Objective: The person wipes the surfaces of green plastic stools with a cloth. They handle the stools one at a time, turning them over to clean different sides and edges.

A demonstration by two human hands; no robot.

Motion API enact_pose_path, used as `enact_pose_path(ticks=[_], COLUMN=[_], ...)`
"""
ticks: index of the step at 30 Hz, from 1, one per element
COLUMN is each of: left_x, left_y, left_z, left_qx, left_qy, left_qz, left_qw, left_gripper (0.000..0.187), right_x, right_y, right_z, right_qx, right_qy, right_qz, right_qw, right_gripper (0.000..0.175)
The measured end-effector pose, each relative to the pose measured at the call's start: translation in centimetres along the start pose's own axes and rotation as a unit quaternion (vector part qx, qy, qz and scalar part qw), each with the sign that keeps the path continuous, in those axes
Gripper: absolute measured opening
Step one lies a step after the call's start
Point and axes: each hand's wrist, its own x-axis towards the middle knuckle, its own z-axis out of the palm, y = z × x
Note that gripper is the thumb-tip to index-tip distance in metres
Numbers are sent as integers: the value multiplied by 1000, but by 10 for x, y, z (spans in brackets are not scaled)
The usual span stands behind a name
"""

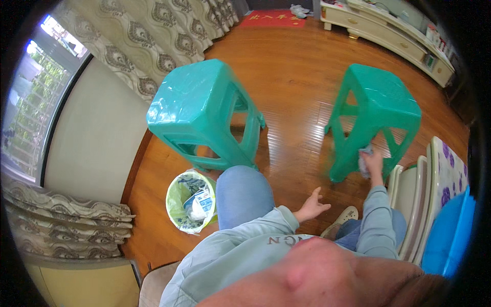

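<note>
A green plastic stool (389, 90) stands upright at the right. My right hand (373, 163) grips a crumpled pale cloth (363, 165) against the near leg of that stool, low down; the palm is hidden. My left hand (312, 207) hovers between my knees with its fingers apart and nothing in it. Further left stands a second green plastic stool (188, 96), its glossy seat reflecting the window light. Neither hand touches this second stool.
A lined waste bin (172, 213) with litter stands beside my knee. Folded tables (437, 172) and a blue plastic item (447, 238) lean at right. A cream TV cabinet (383, 34), a red doormat (272, 18) and patterned curtains (142, 34) edge the wooden floor (284, 65).
</note>
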Motion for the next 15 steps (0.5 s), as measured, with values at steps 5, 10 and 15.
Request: enact_pose_path(ticks=[5,10,15], left_x=[-14,-34,-56], left_y=[43,110,151], left_z=[-4,-43,-123], left_qx=[-191,-301,-133], left_qy=[-88,-131,120], left_qz=[-40,66,279], left_qw=[977,942,943], left_gripper=[90,82,70], right_x=[57,91,86], right_y=[53,110,145], right_z=[0,15,18], right_qx=[-31,-79,-72], right_qy=[87,108,98], right_qz=[-32,83,242], right_qw=[995,988,963], right_gripper=[41,65,76])
